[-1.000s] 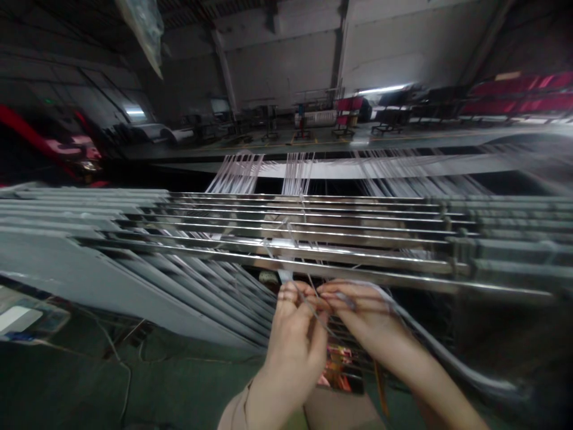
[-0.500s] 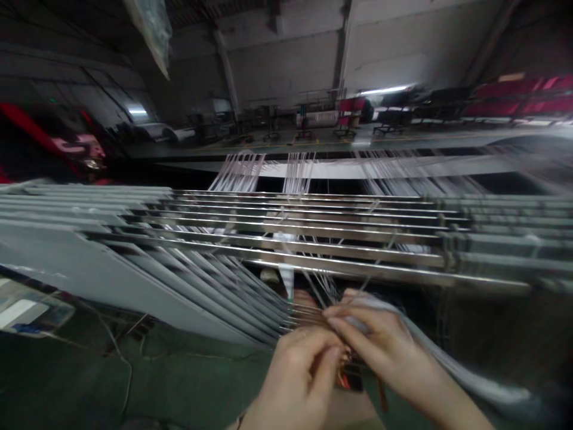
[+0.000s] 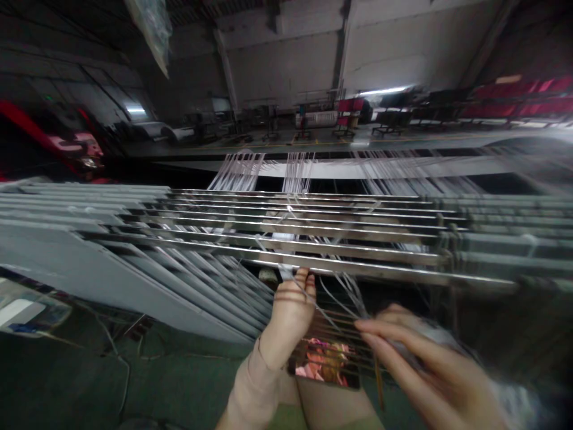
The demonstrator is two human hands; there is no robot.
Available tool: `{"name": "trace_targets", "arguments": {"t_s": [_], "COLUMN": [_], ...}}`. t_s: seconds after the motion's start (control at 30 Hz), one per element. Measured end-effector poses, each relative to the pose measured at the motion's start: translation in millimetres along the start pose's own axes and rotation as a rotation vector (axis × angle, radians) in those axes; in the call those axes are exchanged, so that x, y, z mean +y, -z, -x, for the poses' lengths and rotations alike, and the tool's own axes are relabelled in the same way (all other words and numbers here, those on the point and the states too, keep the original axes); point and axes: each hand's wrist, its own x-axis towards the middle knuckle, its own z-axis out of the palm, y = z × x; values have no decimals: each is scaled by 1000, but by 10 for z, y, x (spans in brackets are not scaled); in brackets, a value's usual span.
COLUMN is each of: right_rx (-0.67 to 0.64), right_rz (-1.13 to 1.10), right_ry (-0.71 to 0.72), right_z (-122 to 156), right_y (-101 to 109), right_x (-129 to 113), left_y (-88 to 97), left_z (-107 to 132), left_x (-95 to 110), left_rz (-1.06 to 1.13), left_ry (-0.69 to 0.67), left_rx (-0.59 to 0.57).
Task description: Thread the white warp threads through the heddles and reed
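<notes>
My left hand (image 3: 293, 304) reaches up to the lowest front metal bar (image 3: 358, 263), fingers curled beside a white strip (image 3: 285, 272). What its fingertips grip, if anything, is hidden; a loose thread crosses over the hand. Lower right, my right hand (image 3: 416, 352), blurred, pinches a bundle of pale warp threads (image 3: 351, 289) between thumb and fingers. These threads slant down from beneath the bars toward it. Thin heddle wires (image 3: 250, 292) fan out left of my left hand.
Grey heddle packs (image 3: 40, 245) fill the left of the frame; more stand at the right (image 3: 532, 242). A lit phone (image 3: 324, 363) lies low over my lap, behind thin wires. Farther off, white warp threads (image 3: 242, 170) stretch across the loom.
My left hand has moved up from beside my right hand to the front bar. My right hand has drawn back to the right and down, pulling the threads along. More of the phone shows.
</notes>
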Motion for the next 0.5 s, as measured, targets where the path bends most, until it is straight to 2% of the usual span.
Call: {"name": "trace_targets", "arguments": {"t_s": [0.1, 0.2, 0.23, 0.3, 0.37, 0.4, 0.43, 0.5], "right_rx": [-58, -155, -196, -249, -275, -269, -238, -102], "right_rz": [85, 124, 108, 39, -43, -71, -80, -59], "right_ry": [-35, 11, 27, 8, -46, -68, -82, -89], "right_z": [29, 43, 25, -40, -104, -119, -116, -61], "right_y": [-46, -117, -150, -222, -280, -293, -293, -254], "right_x": [140, 260, 271, 248, 194, 169, 147, 117], "left_y": [185, 503, 599, 726, 744, 714, 664, 522], "left_z": [24, 238, 335, 519, 636, 659, 658, 601], "left_x": [98, 254, 310, 403, 437, 425, 395, 307], "left_rz": [118, 321, 394, 424, 329, 274, 234, 168], "left_ry": [-64, -102, -124, -235, -295, -275, -227, -123], "left_rx": [-2, 57, 13, -190, -356, -382, -360, -232]}}
